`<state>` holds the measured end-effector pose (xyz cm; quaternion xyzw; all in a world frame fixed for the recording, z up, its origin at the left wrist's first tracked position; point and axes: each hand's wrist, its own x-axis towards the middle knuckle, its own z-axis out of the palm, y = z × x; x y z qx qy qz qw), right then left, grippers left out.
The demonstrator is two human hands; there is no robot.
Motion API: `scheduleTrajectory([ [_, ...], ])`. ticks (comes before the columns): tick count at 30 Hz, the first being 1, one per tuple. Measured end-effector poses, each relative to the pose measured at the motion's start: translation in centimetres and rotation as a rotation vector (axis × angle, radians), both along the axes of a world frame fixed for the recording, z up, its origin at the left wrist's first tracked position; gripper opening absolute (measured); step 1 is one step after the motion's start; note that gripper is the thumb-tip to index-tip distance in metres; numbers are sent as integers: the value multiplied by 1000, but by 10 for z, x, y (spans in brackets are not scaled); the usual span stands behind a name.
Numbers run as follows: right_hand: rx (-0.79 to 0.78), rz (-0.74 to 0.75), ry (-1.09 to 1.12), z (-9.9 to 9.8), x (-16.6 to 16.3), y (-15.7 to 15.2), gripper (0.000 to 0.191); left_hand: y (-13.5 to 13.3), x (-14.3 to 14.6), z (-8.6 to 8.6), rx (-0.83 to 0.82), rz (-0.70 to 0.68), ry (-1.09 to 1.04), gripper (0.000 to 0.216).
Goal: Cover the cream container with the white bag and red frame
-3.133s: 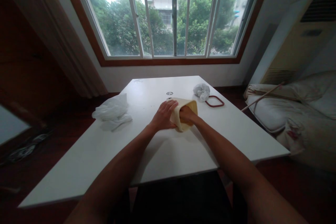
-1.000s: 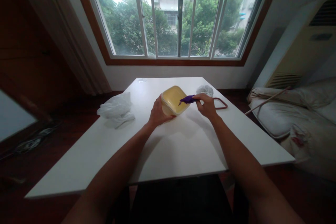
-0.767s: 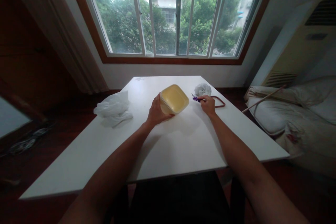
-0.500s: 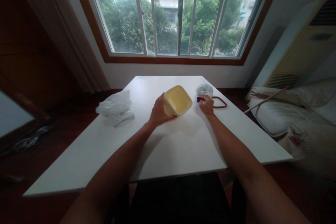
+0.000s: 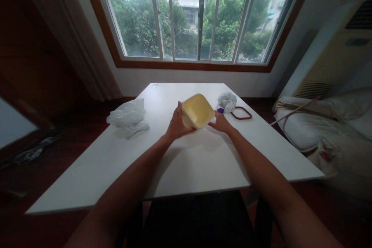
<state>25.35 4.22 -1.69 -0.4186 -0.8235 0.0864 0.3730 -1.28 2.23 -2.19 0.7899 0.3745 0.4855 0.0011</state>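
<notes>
At the desk's middle, head view: both hands meet on one yellow tub.
Tub: the yellow tub (image 5: 198,110) sits tilted on the white desk (image 5: 186,162), open mouth turned toward the camera.
Left hand: left hand (image 5: 177,122) has its fingers wrapped round the tub's left wall, a firm hold.
Right hand: right hand (image 5: 221,123) lies at the tub's lower right corner, fingers loosely curled; touching or just beside it, I cannot tell, and nothing is in them.
Nearby: purple scrap (image 5: 220,111), crumpled cloth (image 5: 227,100) and red ring (image 5: 241,113) lie just right; plastic bag (image 5: 128,118) well left.
Tip: brace with the left, let the right grip the rim squarely so the tub doesn't skid.
</notes>
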Motion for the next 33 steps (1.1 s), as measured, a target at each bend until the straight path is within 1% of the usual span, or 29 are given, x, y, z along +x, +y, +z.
scheduleTrajectory([
  [2, -20, 71, 17, 2, -7, -6, 54, -1, 1, -1, -1, -34, -12, 149],
  [4, -54, 92, 35, 3, -14, -11, 54, -3, 2, -1, -5, -48, -6, 143],
  [8, -72, 61, 54, 6, -20, -16, 51, -3, 2, -2, -23, -56, 6, 129],
  [14, -77, 11, 29, 8, -21, -19, 39, -1, 1, -6, -110, -37, -36, 110],
  [17, -79, -10, 56, 6, -22, -18, 40, 0, 1, -6, -135, -12, -56, 97],
  [19, -87, -19, 79, 4, -22, -17, 40, 2, 1, -6, -134, 4, -72, 83],
  [21, -85, -27, 106, 2, -22, -16, 40, 4, 1, -5, -131, 8, -96, 69],
  [23, -76, -27, 130, 1, -22, -14, 40, 7, 1, -5, -139, 0, -137, 59],
  [26, -93, -23, 136, 0, -23, -13, 43, 10, 1, -8, -161, -24, -213, 55],
  [28, -124, -46, 135, 0, -23, -13, 46, 11, 2, -11, -175, -51, -239, 55],
  [30, -150, -77, 146, 0, -23, -12, 49, 12, 3, -16, -188, -94, -226, 58],
  [33, -160, -113, 174, -1, -22, -9, 50, 15, 4, -23, -201, -151, -153, 67],
])
